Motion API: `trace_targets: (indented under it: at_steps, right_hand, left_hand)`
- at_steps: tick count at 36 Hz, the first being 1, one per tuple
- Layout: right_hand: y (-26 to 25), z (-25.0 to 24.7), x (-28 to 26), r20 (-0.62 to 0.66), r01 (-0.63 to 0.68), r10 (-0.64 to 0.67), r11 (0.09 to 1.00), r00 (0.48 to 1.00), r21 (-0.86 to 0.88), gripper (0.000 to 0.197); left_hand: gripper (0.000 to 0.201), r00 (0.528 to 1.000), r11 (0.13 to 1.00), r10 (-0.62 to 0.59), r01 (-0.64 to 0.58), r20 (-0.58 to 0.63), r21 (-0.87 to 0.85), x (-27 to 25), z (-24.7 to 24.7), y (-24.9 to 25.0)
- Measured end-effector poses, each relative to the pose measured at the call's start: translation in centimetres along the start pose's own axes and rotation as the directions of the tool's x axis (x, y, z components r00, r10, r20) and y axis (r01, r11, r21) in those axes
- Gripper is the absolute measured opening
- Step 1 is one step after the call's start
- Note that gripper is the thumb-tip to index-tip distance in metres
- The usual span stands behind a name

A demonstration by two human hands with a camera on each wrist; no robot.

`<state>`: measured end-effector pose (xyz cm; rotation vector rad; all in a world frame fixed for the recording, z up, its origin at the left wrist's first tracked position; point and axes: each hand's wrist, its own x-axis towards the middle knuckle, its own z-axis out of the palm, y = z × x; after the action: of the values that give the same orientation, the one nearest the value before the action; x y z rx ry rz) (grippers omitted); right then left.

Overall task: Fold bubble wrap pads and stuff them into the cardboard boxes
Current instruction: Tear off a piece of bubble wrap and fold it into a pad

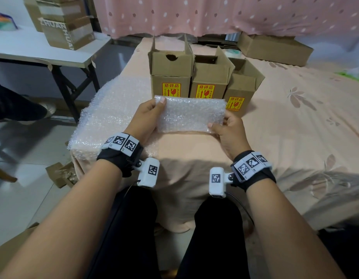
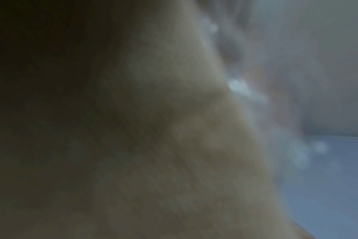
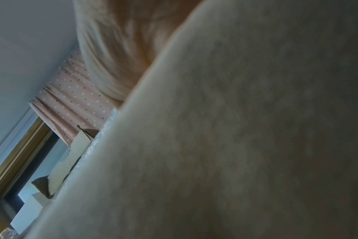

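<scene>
A pink bedsheet (image 1: 285,125) with a leaf print covers the bed, a dotted pink curtain (image 1: 214,15) hangs behind, and a white bench (image 1: 33,51) at left carries stacked brown cartons (image 1: 64,23)

Three cardboard boxes (image 1: 202,81) stand side by side on the bed (image 1: 295,137), flaps up, directly behind the folded bubble wrap pad (image 1: 191,114). The pad is held above the bed between the left hand (image 1: 147,117) and the right hand (image 1: 227,129). A stack of bubble wrap sheets (image 1: 108,117) lies on the bed's left corner, left of the pad; a table (image 1: 43,51) bearing stacked cartons (image 1: 66,23) stands further left.
</scene>
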<state>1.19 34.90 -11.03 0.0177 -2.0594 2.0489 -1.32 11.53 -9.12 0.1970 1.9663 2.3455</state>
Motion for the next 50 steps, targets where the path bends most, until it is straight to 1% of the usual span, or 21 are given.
trace_targets:
  at_steps: [4,8,10,13,15,16,18,21,25,28,32,35,37,39,41,44,50]
  right_hand:
    - [0.0,0.0,0.0,0.01,-0.004,0.004,1.0,1.0,0.009,0.043]
    - [-0.1,-0.1,-0.1,-0.004,-0.012,0.012,1.0,1.0,0.0,0.039]
    - [-0.2,-0.1,-0.1,-0.01,-0.016,0.016,1.0,1.0,0.013,0.036]
    - [-0.3,0.0,-0.1,-0.043,-0.015,0.016,1.0,0.999,0.017,0.034]
    - [-0.3,0.0,0.0,-0.072,-0.018,0.02,1.0,0.997,0.026,0.034]
    - [-0.3,-0.1,0.0,-0.083,-0.022,0.024,0.999,0.996,0.026,0.034]
    - [-0.3,-0.1,0.0,-0.089,-0.025,0.027,0.999,0.996,0.025,0.035]
    - [-0.3,-0.1,0.0,-0.076,-0.034,0.036,0.999,0.996,0.034,0.038]
    - [-0.2,-0.1,0.0,-0.053,-0.044,0.046,0.998,0.998,0.034,0.05]
    - [-0.2,-0.1,0.0,-0.058,-0.045,0.046,0.999,0.997,0.013,0.054]
    - [-0.3,-0.1,0.0,-0.067,-0.042,0.042,0.999,0.997,-0.001,0.053]
    - [-0.6,0.1,-0.1,-0.056,-0.043,0.046,0.998,0.997,0.046,0.055]
    - [-0.8,0.2,-0.3,-0.049,-0.041,0.045,0.996,0.998,0.085,0.054]
    - [-1.0,0.3,-0.4,-0.043,-0.023,0.027,0.996,0.999,0.087,0.05]
    - [-1.1,0.3,-0.5,-0.041,-0.003,0.007,0.996,0.999,0.087,0.046]
    - [-1.2,0.3,-0.6,-0.039,-0.004,0.009,0.993,0.999,0.122,0.044]
    - [-1.4,0.5,-0.7,-0.038,0.003,0.002,0.992,0.999,0.122,0.043]
  left_hand:
    - [0.033,0.999,0.999,-0.032,0.032,-0.002,-0.031,0.0,0.0,0.2]
    - [0.033,0.999,0.997,-0.03,0.032,0.029,-0.063,-0.2,0.0,0.3]
    - [0.034,0.999,0.998,-0.03,0.031,0.029,-0.052,-0.3,0.1,0.4]
    - [0.036,0.999,1.0,0.001,-0.001,0.033,-0.019,-0.2,-0.1,0.3]
    - [0.023,0.996,0.999,0.043,-0.045,0.075,0.018,-0.3,-0.3,0.1]
    - [0.021,0.993,0.997,0.06,-0.064,0.1,0.038,-0.2,-0.3,0.1]
    - [0.032,0.99,0.995,0.07,-0.078,0.126,0.057,-0.1,-0.4,-0.2]
    - [0.036,0.992,0.994,0.059,-0.068,0.113,0.082,0.2,-0.5,-0.5]
    - [0.037,0.995,0.986,0.04,-0.055,0.097,0.157,0.5,-0.6,-0.9]
    - [0.041,0.994,0.98,0.023,-0.043,0.103,0.196,0.5,-0.5,-1.0]
    - [0.049,0.991,0.979,0.024,-0.05,0.13,0.197,0.3,-0.4,-0.9]
    - [0.051,0.99,0.974,0.049,-0.078,0.135,0.214,0.2,-0.4,-0.9]
    - [0.045,0.99,0.975,0.1,-0.117,0.1,0.189,0.2,-0.4,-0.8]
    - [0.039,0.987,0.972,0.15,-0.157,0.054,0.173,0.2,-0.4,-0.6]
    - [0.037,0.983,0.968,0.177,-0.182,0.044,0.174,0.2,-0.3,-0.5]
    - [0.038,0.983,0.965,0.179,-0.183,0.037,0.186,0.3,-0.3,-0.5]
    - [0.036,0.987,0.964,0.156,-0.161,0.039,0.21,0.3,-0.4,-0.7]
